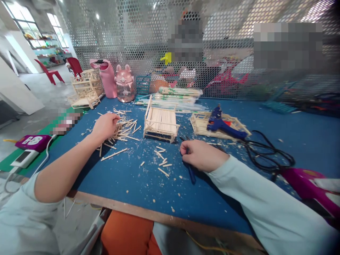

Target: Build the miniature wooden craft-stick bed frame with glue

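Gripping pliers [192,175] w/ my R hand [203,156], fingers curled; L hand [105,125] is resting at loose sticks [124,131], fingers narrow, can't tell if holding any. Stick frame [161,120] is sitting btwn both on worktop [114,187], prob. for easy reach.

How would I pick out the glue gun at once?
On the blue table, beyond the right hand, lies a low stick frame. The glue gun rests on that frame, its dark blue body standing out against the pale wood.
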Tool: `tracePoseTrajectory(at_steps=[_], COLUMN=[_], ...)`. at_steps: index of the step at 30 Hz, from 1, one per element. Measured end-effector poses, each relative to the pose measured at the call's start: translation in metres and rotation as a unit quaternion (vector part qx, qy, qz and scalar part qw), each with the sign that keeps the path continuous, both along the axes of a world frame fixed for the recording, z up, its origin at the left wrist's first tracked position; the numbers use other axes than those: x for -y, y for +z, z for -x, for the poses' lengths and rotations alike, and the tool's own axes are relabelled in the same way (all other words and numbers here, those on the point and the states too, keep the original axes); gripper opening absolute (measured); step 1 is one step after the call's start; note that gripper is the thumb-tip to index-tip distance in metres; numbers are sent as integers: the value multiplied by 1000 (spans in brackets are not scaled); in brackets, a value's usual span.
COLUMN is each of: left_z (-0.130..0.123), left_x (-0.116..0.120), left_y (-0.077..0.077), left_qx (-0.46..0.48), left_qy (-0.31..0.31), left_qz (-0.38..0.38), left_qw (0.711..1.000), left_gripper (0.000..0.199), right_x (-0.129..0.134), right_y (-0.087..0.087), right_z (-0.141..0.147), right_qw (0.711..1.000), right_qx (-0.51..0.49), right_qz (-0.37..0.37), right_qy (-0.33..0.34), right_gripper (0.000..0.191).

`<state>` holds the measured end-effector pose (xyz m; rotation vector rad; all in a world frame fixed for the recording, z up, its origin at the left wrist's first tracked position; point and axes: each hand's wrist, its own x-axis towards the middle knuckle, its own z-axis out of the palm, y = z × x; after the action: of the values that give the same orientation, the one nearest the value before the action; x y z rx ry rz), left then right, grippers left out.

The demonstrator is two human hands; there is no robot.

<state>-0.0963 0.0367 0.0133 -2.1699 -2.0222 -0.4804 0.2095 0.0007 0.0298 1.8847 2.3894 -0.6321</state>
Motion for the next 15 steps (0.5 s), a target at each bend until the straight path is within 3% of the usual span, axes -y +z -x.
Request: tracePoseTrajectory(at_steps=[5,7,9,12,15], left_z=[-9,-13,-15,-19,-25], left_x=[11,15,18,20,21], left_y=[5,7,8,8,5], left_qx=[58,62,69,91,126], left_qy=[-1,-6,-15,-36,-65], left_qz=[-47,-53,-63,-75,-65], left_qw=[997,997,996,992,988], left_gripper=[33,33,35,35,32], right_x=[14,26,42,68,88], right_y=[12,19,23,19,3], right_z=[-8,-23,-44,-78,-100], right_qw=[996,994,985,980,973], right_qx=[-38,-86,-136,-47,26], right_qz=[66,21,-76,-172,-195], right_qy=[-53,-66,-74,-92,-120], right_gripper=[7,12,15,9,14])
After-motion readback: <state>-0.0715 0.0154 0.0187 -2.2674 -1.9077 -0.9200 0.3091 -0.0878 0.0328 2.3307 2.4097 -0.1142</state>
